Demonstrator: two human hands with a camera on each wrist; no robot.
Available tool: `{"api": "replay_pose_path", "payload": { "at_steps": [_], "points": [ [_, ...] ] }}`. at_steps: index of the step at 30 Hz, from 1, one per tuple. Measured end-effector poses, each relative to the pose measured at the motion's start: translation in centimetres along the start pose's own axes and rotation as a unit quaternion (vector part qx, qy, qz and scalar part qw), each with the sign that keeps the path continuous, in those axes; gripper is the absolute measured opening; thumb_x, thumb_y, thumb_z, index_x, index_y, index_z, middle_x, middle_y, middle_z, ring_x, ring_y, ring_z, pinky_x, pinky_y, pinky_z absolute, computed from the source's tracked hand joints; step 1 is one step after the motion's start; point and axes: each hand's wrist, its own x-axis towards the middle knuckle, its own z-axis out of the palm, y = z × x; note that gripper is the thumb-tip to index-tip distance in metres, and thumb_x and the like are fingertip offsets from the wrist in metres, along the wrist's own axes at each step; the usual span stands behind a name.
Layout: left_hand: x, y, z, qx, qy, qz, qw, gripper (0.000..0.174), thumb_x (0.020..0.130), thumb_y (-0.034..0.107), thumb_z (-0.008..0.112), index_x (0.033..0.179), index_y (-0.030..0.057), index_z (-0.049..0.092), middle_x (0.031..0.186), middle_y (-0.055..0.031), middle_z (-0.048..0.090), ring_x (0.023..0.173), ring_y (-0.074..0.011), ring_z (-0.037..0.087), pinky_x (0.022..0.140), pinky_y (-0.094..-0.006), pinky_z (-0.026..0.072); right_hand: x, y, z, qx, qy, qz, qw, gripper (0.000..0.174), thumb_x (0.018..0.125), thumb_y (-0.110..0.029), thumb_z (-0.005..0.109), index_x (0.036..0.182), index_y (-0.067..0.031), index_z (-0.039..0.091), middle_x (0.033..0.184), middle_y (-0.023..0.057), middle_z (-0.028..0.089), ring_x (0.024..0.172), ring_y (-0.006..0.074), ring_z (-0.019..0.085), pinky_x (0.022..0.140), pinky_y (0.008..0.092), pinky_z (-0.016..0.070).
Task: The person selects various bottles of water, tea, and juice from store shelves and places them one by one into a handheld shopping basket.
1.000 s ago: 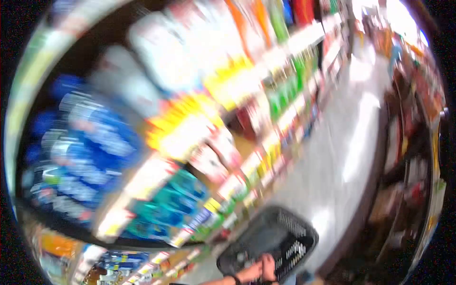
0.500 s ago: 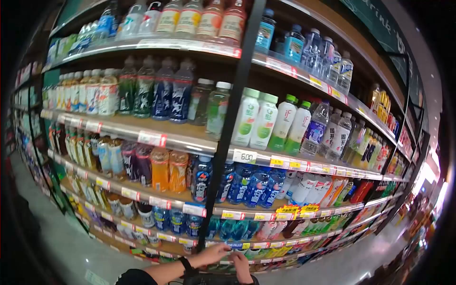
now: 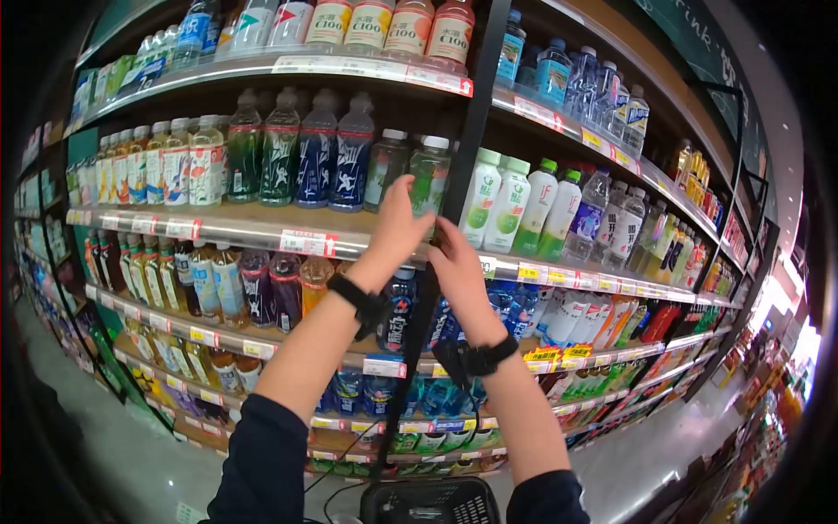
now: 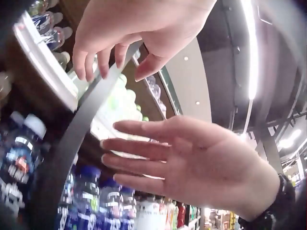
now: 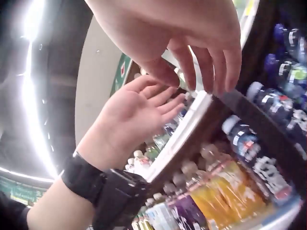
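Observation:
Both bare hands reach toward the second shelf down, on either side of the dark upright post (image 3: 476, 122). The left hand (image 3: 395, 225) has its fingers extended and the thumb apart. It overlaps the lower part of a clear bottle with a white cap and green label (image 3: 430, 162). To the right and slightly lower, the right hand (image 3: 457, 262) is held with nothing in its grasp. Its fingers look straight in the left wrist view, where the right palm (image 4: 192, 163) shows. In the right wrist view the left palm (image 5: 129, 115) faces the camera, bare.
White-and-green bottles (image 3: 483, 201) stand right of the post, dark blue sports bottles (image 3: 349, 162) to the left. A shelf edge with price tags (image 3: 305, 242) runs below the hands. A black basket (image 3: 428, 486) is at the bottom, with cables (image 3: 336, 485) beside it.
The head view has turned from a blurred look along the aisle, hands over the basket, to face the shelves. Both hands have risen from low near the basket to the second shelf.

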Motion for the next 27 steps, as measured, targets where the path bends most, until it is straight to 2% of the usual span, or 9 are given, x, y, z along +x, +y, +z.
{"api": "replay_pose_path", "payload": {
  "at_steps": [3,6,8,13,16,19,23,24,27],
  "points": [
    [3.5,-2.1,1.2,0.036,-0.023,-0.070,0.997,0.063,0.073,0.016,0.065,0.125,-0.0032,0.033,0.115,-0.0233,0.049,0.108,-0.0311,0.050,0.090,-0.0366,0.0402,3.0,0.5,2.1,-0.165,0.033,-0.025,0.985,0.058,0.074,-0.003,0.050,0.130,0.0013,0.033,0.109,0.0199,0.055,0.100,0.0307,0.055,0.085,0.0327,0.0433],
    [5.4,-5.0,2.0,-0.034,-0.081,-0.125,0.988,0.072,0.068,0.025,0.070,0.123,-0.0047,0.034,0.111,-0.0259,0.053,0.104,-0.0361,0.053,0.087,-0.0375,0.0428,4.4,-0.1,2.8,-0.108,-0.021,0.107,0.988,0.063,0.071,-0.005,0.051,0.130,0.0034,0.030,0.112,0.0251,0.052,0.101,0.0374,0.054,0.086,0.0355,0.0431],
    [6.2,-7.6,2.9,-0.099,-0.104,-0.122,0.982,0.075,0.068,0.028,0.072,0.123,-0.0051,0.034,0.107,-0.0248,0.057,0.100,-0.0358,0.057,0.083,-0.0373,0.0452,4.3,-1.9,3.3,-0.158,0.005,0.091,0.983,0.064,0.072,-0.007,0.053,0.129,0.0068,0.026,0.112,0.0298,0.050,0.102,0.0407,0.052,0.086,0.0382,0.0431],
    [6.5,-7.5,2.6,-0.139,-0.116,-0.164,0.970,0.048,0.065,0.027,0.075,0.098,-0.0039,0.058,0.091,-0.0157,0.064,0.083,-0.0220,0.063,0.072,-0.0315,0.0482,4.7,-0.7,4.7,-0.182,0.033,0.060,0.981,0.069,0.072,-0.011,0.058,0.127,0.0096,0.023,0.111,0.0333,0.048,0.103,0.0423,0.050,0.086,0.0400,0.0428],
    [6.4,-5.0,1.0,-0.246,-0.179,-0.207,0.930,0.047,0.062,0.025,0.076,0.096,-0.0031,0.058,0.088,-0.0146,0.064,0.081,-0.0227,0.063,0.070,-0.0318,0.0484,4.7,-0.9,4.8,-0.166,0.030,0.086,0.982,0.071,0.072,-0.012,0.060,0.129,0.0085,0.022,0.112,0.0329,0.048,0.104,0.0414,0.051,0.086,0.0392,0.0429],
    [7.0,-6.2,1.8,-0.096,-0.097,-0.132,0.982,0.049,0.060,0.024,0.077,0.095,-0.0032,0.057,0.089,-0.0149,0.063,0.082,-0.0244,0.062,0.071,-0.0329,0.0480,4.7,-2.7,4.7,-0.133,0.032,0.132,0.982,0.072,0.073,-0.012,0.059,0.131,0.0061,0.022,0.116,0.0316,0.047,0.107,0.0390,0.050,0.088,0.0374,0.0424],
    [5.4,-5.6,1.7,-0.145,0.074,-0.059,0.985,0.057,0.058,0.024,0.076,0.100,-0.0038,0.050,0.096,-0.0170,0.059,0.086,-0.0274,0.060,0.075,-0.0354,0.0465,4.0,-2.0,4.6,-0.047,0.040,0.050,0.997,0.070,0.075,-0.009,0.057,0.134,0.0018,0.021,0.125,0.0272,0.041,0.113,0.0362,0.046,0.092,0.0362,0.0394],
    [5.6,-6.8,2.1,-0.134,0.104,0.006,0.986,0.052,0.067,0.010,0.072,0.111,0.0004,0.046,0.106,-0.0107,0.057,0.094,-0.0180,0.056,0.080,-0.0297,0.0447,4.1,-1.4,4.8,-0.005,0.041,0.013,0.999,0.069,0.076,-0.008,0.057,0.134,0.0010,0.022,0.128,0.0260,0.039,0.115,0.0361,0.045,0.094,0.0364,0.0383],
    [5.1,-4.2,0.2,-0.245,0.087,0.040,0.965,0.055,0.066,0.008,0.073,0.113,0.0010,0.045,0.108,-0.0097,0.055,0.098,-0.0179,0.054,0.083,-0.0297,0.0440,4.4,-1.7,4.4,0.159,0.037,-0.013,0.986,0.054,0.084,-0.008,0.048,0.134,-0.0001,0.027,0.130,0.0202,0.039,0.117,0.0261,0.043,0.097,0.0314,0.0335]
  ]
}}
